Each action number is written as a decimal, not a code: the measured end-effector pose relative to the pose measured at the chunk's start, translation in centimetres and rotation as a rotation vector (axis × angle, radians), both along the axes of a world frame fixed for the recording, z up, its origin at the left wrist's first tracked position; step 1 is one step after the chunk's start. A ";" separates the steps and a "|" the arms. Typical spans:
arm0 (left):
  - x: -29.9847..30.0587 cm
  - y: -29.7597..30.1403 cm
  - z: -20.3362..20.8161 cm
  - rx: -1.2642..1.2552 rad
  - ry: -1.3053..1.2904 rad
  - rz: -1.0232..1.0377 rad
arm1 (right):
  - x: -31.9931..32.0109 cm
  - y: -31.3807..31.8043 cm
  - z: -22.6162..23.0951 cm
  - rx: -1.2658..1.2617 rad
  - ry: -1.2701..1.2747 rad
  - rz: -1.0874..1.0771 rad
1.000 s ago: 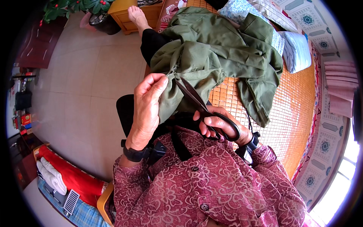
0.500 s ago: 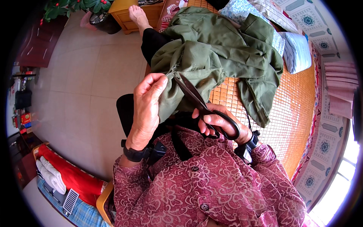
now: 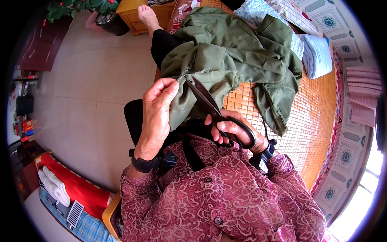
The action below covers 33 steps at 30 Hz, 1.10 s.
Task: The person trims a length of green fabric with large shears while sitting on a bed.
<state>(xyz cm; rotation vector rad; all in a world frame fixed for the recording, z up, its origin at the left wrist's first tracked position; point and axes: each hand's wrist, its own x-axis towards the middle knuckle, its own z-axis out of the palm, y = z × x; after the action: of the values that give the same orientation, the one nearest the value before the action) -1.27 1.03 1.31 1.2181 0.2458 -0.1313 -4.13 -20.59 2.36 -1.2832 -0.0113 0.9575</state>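
scissors [image 3: 209, 105]: black tailor's shears, frame centre, right hand [image 3: 234, 130] clenched through handles
fabric [image 3: 225, 60]: olive green, left hand [image 3: 155, 117] pinching its edge
risk: thumb close to blades, likely nick if cloth slips

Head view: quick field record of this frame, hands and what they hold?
left hand: pinches the edge of the green fabric, holding it up
right hand: fingers through the handles of the black scissors
scissors: blades point up and left, at the frayed fabric edge
fabric: draped over a woven orange mat
floor: pale tiles, to the left
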 end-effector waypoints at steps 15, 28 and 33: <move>-1.2 -0.4 0.2 0.243 -0.025 -0.300 | 1.8 0.7 -0.4 0.134 0.002 -0.464; -0.6 -0.1 -0.3 0.421 -0.102 -0.169 | 6.5 1.4 -1.5 -0.595 -1.225 -0.317; -0.5 0.0 -1.3 0.551 -0.195 -0.264 | 6.1 1.4 -2.9 -0.622 -1.121 -0.225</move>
<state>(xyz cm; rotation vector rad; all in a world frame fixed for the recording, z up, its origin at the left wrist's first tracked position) -1.80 1.03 -0.02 1.7983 -0.0594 -0.1795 1.94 -19.21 -0.51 -2.2053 -0.4560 -0.0746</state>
